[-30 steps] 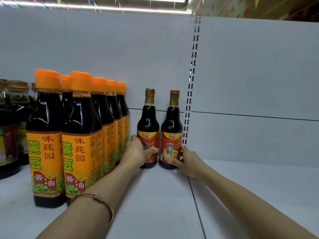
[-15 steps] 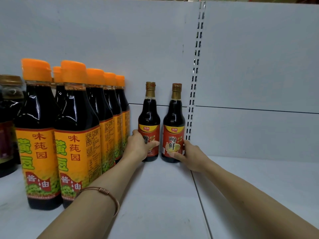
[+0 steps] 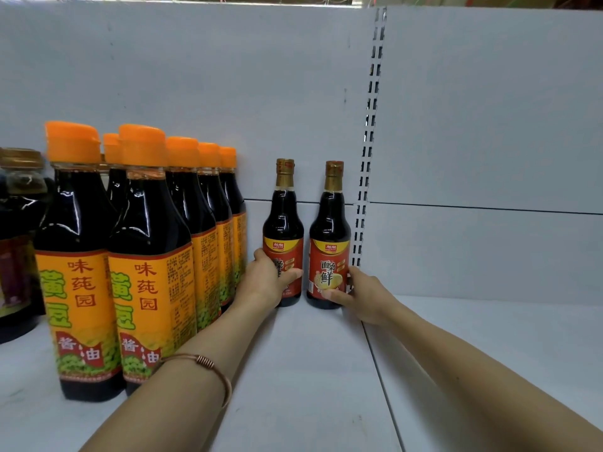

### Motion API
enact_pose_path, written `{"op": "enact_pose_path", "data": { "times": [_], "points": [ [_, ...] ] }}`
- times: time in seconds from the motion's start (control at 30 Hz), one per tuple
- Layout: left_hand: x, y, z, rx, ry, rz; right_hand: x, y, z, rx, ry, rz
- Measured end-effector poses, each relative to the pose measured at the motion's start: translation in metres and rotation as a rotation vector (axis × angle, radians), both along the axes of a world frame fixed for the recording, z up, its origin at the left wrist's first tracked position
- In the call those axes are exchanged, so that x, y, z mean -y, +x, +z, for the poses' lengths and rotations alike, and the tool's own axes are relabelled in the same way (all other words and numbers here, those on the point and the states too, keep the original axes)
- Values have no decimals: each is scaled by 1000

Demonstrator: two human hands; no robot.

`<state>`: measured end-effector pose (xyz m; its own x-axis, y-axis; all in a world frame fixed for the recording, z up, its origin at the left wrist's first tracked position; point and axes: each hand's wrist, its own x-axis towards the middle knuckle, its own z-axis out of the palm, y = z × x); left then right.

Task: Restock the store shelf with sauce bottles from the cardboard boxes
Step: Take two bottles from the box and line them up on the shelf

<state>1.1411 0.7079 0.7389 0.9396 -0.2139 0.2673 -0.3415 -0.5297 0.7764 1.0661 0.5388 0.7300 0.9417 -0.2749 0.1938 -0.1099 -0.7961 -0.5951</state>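
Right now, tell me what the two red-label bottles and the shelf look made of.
Left red-label bottle and right red-label bottle: probably glass, possibly clear plastic; glossy, sharp highlights, gold foil necks. Shelf: likely painted metal; matte white, panel seam.

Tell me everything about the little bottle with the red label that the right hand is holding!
The right red-label bottle is small, glossy and dark with sauce, with a gold cap and neck wrap. Its red label has a yellow band on top and white characters. It stands upright on the white shelf against the back wall, beside its twin and apart from it. The right hand holds its lower part, thumb across the label's bottom.
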Motion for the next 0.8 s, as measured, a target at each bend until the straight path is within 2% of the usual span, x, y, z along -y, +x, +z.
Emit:
{"op": "enact_pose_path", "data": {
  "times": [0.1, 0.2, 0.33, 0.4, 0.53, 0.6, 0.7, 0.8],
  "points": [
    [-4, -4, -3, -53, 87, -7, -2, 1, 2, -30, 22, -37],
    [-6, -17, -7, -89, 66, 19, -5, -6, 3, -55, 10, -70],
    [-15, -57, 10, -47, -6, 49, -12, -43, 14, 73, 29, -60],
    [-27, -90, 18, 50, -8, 51, -18, -73, 23, 152, 31, 46],
    [-54, -168, 22, 243, 149, -10, -28, -141, 32, 246, 42, 327],
    [-63, -205, 23, 216, 142, -32, -35, -170, 34, 262, 27, 452],
    [-72, -258, 21, 174, 27, 4, -49, -198, 39, 295, 89, 607],
    [-93, -308, 12, 150, 10, 88, -71, -217, 43, 231, 162, 720]
  ]
}}
